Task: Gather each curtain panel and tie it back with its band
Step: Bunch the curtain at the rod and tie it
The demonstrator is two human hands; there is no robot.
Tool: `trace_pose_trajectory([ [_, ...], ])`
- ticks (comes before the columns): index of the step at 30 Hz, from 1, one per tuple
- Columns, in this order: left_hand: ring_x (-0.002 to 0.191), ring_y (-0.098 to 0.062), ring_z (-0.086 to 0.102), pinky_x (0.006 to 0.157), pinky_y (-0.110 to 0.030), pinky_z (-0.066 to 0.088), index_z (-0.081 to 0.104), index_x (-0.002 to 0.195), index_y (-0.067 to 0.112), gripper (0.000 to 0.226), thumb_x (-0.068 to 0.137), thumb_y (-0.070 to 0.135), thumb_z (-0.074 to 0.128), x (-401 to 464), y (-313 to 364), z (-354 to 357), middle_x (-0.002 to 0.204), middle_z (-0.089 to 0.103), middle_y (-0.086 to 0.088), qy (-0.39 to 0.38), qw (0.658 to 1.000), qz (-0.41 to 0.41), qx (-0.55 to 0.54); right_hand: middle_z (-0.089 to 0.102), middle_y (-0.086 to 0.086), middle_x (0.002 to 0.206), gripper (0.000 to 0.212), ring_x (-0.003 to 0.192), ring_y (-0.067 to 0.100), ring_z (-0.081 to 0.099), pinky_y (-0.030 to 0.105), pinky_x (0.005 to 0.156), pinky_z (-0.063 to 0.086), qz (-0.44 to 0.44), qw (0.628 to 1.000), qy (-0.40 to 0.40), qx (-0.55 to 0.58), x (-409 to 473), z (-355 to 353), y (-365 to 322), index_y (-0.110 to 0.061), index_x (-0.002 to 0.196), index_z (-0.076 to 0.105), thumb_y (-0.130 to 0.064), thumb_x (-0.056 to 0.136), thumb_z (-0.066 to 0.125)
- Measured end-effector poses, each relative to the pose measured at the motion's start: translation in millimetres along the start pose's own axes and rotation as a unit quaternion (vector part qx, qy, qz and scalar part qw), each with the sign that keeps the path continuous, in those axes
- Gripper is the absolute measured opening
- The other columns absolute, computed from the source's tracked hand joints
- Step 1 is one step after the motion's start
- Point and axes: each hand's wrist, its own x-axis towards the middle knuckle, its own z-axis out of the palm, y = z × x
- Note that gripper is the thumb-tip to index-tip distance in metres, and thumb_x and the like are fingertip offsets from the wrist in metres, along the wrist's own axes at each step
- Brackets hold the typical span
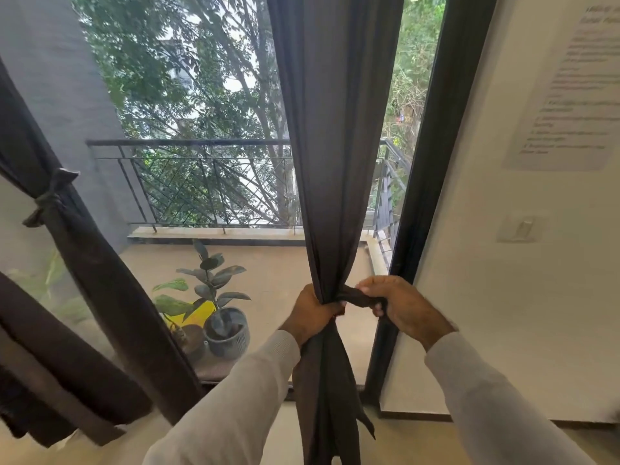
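- Curtain panel [335, 146], dark and hanging near the right edge of the glass door, is squeezed into a narrow waist by the left hand [313, 313], whose fingers are wrapped tight around the gathered cloth.
- Right hand [399, 305] sits just to the right of that waist, fingers closed on the band [360, 298], a dark strip that runs level from the gather to this hand.
- The panel's long axis is vertical while the band lies across it, so the tie looks to be mid-wrap, not yet knotted; the free end is in the right hand, which seems the one placed to carry it round the bundle while the left holds the gather.
- Below the left hand's grip the cloth fans out loose toward the floor [419, 444].
- Toward the left edge of the door, a second panel [100, 263] is already cinched by a knotted band [50, 196].
- Beyond the glass stand potted plants [214, 297] and a balcony railing [188, 142].
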Motion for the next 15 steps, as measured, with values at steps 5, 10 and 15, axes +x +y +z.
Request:
trace_pose_trajectory([
  [5,0.093,-0.032,0.076,0.088,-0.044,0.066,0.079,0.115,0.016,0.018,0.099,0.023,0.073,-2,4,2,0.099,0.079,-0.011,0.014,1.0,0.001,-0.004,0.07,-0.003,0.075,0.023,0.077,0.015,0.063,0.028,0.081,0.052,-0.023,0.986,0.009,-0.163,0,14,-4,-0.024,0.089,0.077,-0.045,0.098,0.072],
  [10,0.096,-0.022,0.071,0.072,-0.019,0.059,0.072,0.122,0.022,0.017,0.107,0.019,0.066,-7,12,-1,0.113,0.076,-0.011,-0.01,0.996,-0.03,-0.077,0.077,0.001,0.089,0.018,0.091,0.021,0.07,0.034,0.082,0.058,-0.04,0.98,0.05,-0.188,15,7,-12,-0.027,0.093,0.081,-0.042,0.099,0.072],
  [15,0.105,-0.037,0.074,0.097,-0.046,0.063,0.071,0.124,0.013,0.019,0.106,0.016,0.066,-7,6,3,0.109,0.079,-0.015,-0.035,0.992,-0.051,-0.113,0.076,-0.007,0.086,0.011,0.081,0.013,0.069,0.026,0.073,0.057,-0.071,0.978,0.047,-0.189,19,7,-19,-0.029,0.101,0.077,-0.02,0.102,0.071],
])
